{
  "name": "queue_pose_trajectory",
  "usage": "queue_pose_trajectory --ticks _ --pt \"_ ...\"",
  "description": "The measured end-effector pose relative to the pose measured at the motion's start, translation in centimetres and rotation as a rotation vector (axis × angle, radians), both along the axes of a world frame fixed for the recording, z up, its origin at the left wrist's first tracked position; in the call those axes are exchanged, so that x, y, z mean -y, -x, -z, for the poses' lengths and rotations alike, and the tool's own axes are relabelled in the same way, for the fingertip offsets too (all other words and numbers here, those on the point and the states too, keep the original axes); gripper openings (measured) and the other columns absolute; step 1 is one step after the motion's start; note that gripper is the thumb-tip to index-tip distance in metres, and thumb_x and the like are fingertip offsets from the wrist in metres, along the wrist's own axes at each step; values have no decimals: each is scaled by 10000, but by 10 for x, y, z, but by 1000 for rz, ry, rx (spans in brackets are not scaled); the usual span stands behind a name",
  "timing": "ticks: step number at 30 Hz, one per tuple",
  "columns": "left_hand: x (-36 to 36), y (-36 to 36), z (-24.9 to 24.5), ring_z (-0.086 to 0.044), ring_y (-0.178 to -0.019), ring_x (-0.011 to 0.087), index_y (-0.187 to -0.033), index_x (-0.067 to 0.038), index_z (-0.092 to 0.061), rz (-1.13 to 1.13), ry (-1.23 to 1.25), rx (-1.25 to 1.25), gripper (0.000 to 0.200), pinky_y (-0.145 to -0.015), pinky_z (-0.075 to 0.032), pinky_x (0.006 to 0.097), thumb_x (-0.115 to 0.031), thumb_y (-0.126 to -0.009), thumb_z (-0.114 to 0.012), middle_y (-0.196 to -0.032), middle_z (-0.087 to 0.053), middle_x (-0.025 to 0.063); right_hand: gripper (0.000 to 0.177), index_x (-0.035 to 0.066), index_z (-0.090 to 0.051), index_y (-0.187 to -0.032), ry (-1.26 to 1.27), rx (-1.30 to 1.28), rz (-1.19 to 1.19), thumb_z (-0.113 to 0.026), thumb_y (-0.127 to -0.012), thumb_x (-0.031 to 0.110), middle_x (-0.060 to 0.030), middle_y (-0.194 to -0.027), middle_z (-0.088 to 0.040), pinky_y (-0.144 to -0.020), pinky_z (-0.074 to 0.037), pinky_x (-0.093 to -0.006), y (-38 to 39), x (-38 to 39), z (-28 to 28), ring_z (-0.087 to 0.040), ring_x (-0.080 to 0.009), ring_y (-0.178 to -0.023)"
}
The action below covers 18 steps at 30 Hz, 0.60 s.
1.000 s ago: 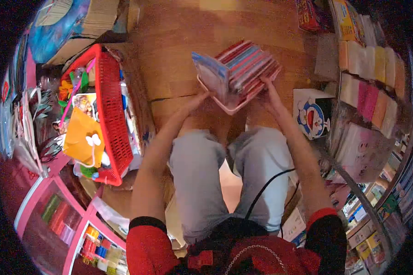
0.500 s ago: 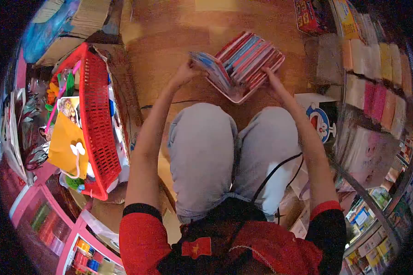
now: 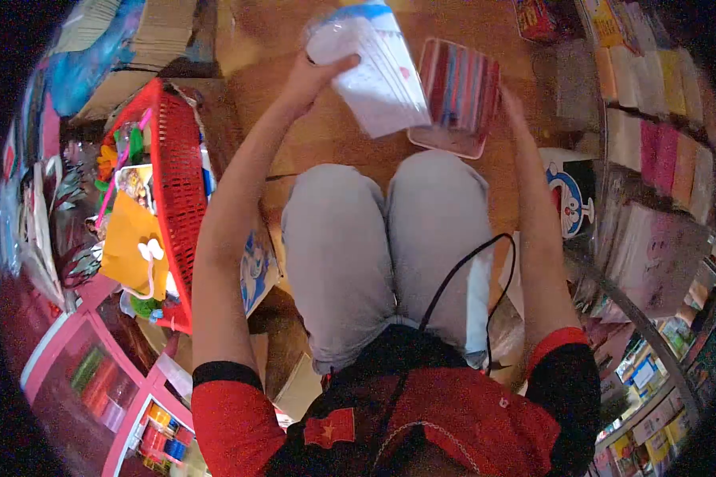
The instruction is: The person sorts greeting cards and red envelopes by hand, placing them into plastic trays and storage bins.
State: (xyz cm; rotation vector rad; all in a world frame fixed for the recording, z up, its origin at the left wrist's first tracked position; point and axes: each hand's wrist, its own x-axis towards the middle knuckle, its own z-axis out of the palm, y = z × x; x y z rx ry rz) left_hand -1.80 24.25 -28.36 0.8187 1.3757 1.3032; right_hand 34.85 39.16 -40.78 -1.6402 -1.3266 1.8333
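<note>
Overhead, the head view shows the left hand (image 3: 324, 75) grasping a white, blue-edged packet (image 3: 375, 75), fingers folded around its side. Beyond the knees, a shallow tray (image 3: 447, 145) of packed, colourful sleeves (image 3: 461, 87) sits over the wooden floor (image 3: 294, 151); the blurred right hand (image 3: 511, 103) is at its right side, its grip unclear.

The left hand (image 3: 314, 75) has raised the pack (image 3: 382, 75) clear of the tray (image 3: 447, 144), and its white side has come into view (blurred in places). The tray, slanted before, now sits straighter. The right hand (image 3: 511, 105) has moved from over the cards (image 3: 458, 87) to the tray's right side. The knees (image 3: 386, 187) have come closer together.
</note>
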Motion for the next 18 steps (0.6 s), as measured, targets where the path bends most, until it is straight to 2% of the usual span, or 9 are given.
queue_pose_trajectory --ticks 2,3,5,7,9,13,15,16,18 --pt "-3 23 -19 -568 -971 194 -1137 -24 -510 -124 -24 -13 523 -864 -451 332 -167 -693 -748 -1061 -587 75 663 76 -374 -1317 -73 -63 -8 -497 -826 504 -102 -1274 -449 -895 -399 -384 -30 -13 24 -471 -242 -1109" --pt "-1 28 -31 -575 -947 189 -1143 -20 -502 -143 8 69 506 -833 -466 321 -192 -723 -725 -1048 -589 72 626 68 -384 -1308 -114 -92 -10 -503 -841 468 -101 -1261 -456 -879 -415 -374 -32 -19 24 -479 -233 -1097" --pt "-4 40 -31 -580 -934 190 -1146 -15 -496 -214 -53 134 503 -807 -477 312 -204 -734 -715 -1050 -587 72 573 30 -409 -1274 -286 25 4 -507 -855 408 -107 -1193 -486 -831 -439 -338 -36 11 13 -497 -209 -1054" --pt "-8 44 -37 -584 -921 191 -1148 -10 -490 -290 -113 208 501 -781 -489 303 -217 -746 -705 -1052 -584 72 517 -3 -432 -1244 -331 95 -51 -506 -868 345 -114 -1126 -523 -783 -455 -318 -62 28 38 -521 -192 -998" --pt "-8 46 -50 -582 -923 203 -1161 -4 -480 -447 11 142 524 -756 -500 312 -239 -749 -703 -1072 -572 78 447 -4 -463 -1216 -416 180 -63 -508 -872 278 -102 -1061 -559 -759 -453 -300 -59 71 -10 -542 -176 -919" --pt "-19 45 -64 -574 -940 204 -1159 7 -489 -550 78 300 538 -763 -486 314 -274 -752 -700 -1080 -570 83 412 -4 -482 -1202 -436 219 -5 -517 -864 229 -93 -1001 -586 -750 -450 -296 -49 91 -25 -554 -170 -855" --pt "-31 55 -73 -568 -952 208 -1163 33 -485 -550 46 101 563 -773 -473 312 -296 -758 -696 -1102 -567 99 418 -22 -477 -1196 -217 192 3 -521 -860 223 -106 -1015 -583 -764 -449 -299 -3 55 -31 -560 -185 -868" --pt "-45 69 -71 -568 -952 208 -1163 33 -485 -547 34 84 563 -773 -473 312 -296 -758 -696 -1102 -567 99 418 -22 -477 -1196 -223 172 9 -521 -860 223 -106 -1015 -583 -764 -449 -299 32 34 -41 -560 -185 -868" --pt "-56 78 -38 -565 -961 209 -1165 56 -481 -539 204 5 589 -780 -465 300 -308 -755 -699 -1125 -562 111 451 -33 -459 -1203 -432 71 11 -533 -854 243 -126 -1067 -578 -778 -455 -309 69 22 -60 -571 -207 -907"
